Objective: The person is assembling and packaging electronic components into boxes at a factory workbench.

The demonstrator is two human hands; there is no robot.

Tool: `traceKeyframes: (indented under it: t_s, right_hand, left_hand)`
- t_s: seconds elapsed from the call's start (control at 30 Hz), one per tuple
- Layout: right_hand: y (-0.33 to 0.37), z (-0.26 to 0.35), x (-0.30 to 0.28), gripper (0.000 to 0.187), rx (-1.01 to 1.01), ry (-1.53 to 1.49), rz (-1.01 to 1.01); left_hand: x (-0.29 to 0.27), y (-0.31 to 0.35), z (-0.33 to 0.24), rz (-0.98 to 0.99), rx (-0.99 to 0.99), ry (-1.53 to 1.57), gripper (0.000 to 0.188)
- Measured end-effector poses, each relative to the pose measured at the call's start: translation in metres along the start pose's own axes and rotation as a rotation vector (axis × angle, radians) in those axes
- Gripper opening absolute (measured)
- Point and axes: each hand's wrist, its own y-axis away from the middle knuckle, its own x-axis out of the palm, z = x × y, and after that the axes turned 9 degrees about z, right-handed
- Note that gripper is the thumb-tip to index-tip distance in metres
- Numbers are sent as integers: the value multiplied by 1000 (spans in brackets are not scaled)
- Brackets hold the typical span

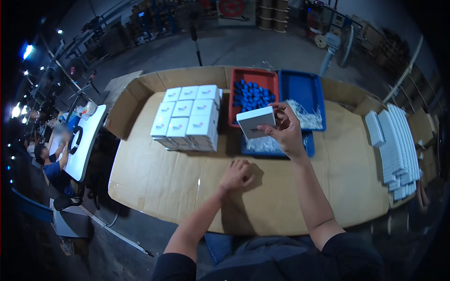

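Head view. A white box (256, 122) is held up in the right hand (287, 131), gripped at its right end between thumb and fingers, above the front blue tray (308, 146). The left hand (236, 176) is held low near the table (272, 201), its fingers loosely bent with nothing seen in them. Packing is judged to be partly done: a block of white boxes (185, 117) is stacked at left, while blue pieces (253, 95) are left in the red tray (231, 100) and a white pile (396, 145) is kept at right. Whether the held box is filled cannot be told. The far side is bounded by a raised cardboard edge (192, 77); open room is offered before the stack and between the trays and the white pile.
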Motion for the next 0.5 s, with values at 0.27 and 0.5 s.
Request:
traceKeyframes:
  t_s: [0.27, 0.5]
  right_hand:
    - [133, 35, -10, 44, 220, 35, -28]
    - [227, 22, 3, 44, 443, -108, 44]
  left_hand:
    - [7, 10, -52, -206, -277, 545, 40]
    - [-53, 54, -184, 242, -508, 2042, 81]
